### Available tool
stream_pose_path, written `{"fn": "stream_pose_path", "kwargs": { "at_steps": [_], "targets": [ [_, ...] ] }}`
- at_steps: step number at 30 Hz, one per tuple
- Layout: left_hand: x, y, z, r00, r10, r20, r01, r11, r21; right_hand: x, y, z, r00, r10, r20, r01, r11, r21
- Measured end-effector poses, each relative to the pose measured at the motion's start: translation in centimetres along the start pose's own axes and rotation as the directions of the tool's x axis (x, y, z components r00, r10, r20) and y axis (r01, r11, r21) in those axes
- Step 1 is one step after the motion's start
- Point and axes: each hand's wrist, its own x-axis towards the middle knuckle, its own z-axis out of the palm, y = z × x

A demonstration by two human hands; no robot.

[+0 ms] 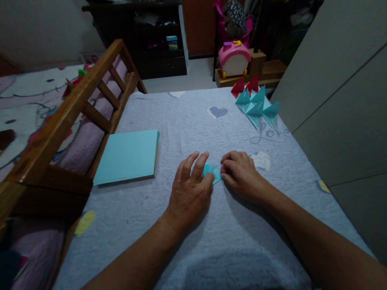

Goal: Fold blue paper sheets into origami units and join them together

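A small piece of folded turquoise paper [215, 173] lies on the cloth-covered table between my two hands. My left hand [192, 185] holds it down from the left, thumb and index finger at the paper and the other fingers raised and a little apart. From the other side my right hand [240, 173] is curled, its fingertips pinched together at the paper's right edge; the fingers partly hide what is between them. To the left lies a stack of turquoise paper sheets [128, 156]. Folded turquoise paper shapes [254, 105] with pointed tips stand at the far right, red folded ones [239, 87] just behind them.
A pale blue patterned cloth [204, 252] covers the table. Along the left runs a wooden bed rail [62, 117]. A pale cabinet panel [365, 106] borders the right side. Beyond the far edge are a dark shelf unit [139, 40] and a pink toy case [234, 59].
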Motion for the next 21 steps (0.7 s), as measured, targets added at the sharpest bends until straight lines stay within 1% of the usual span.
{"fn": "stream_pose_path", "kwargs": {
  "at_steps": [5,8,11,17,21],
  "targets": [
    [-0.1,-0.1,0.0,1.0,0.01,-0.003,-0.01,1.0,0.006,0.0,0.4,-1.0,0.997,-0.004,0.081,-0.002,0.997,0.081],
    [-0.2,-0.2,0.1,1.0,0.01,-0.008,-0.01,1.0,0.007,-0.1,0.6,-1.3,0.995,-0.021,0.102,0.012,0.996,0.089],
    [-0.2,-0.1,0.1,1.0,0.009,-0.003,-0.009,1.0,0.003,-0.1,0.4,-1.2,0.996,-0.018,0.092,0.013,0.998,0.061],
    [0.0,-0.1,0.1,1.0,0.006,-0.001,-0.006,1.0,-0.004,0.0,-0.1,-0.3,0.999,0.013,0.031,-0.012,0.999,-0.034],
    [0.0,-0.1,0.1,1.0,0.005,-0.003,-0.005,1.0,-0.004,-0.1,0.0,-0.1,1.0,0.001,0.012,-0.001,0.999,-0.048]
  ]
}}
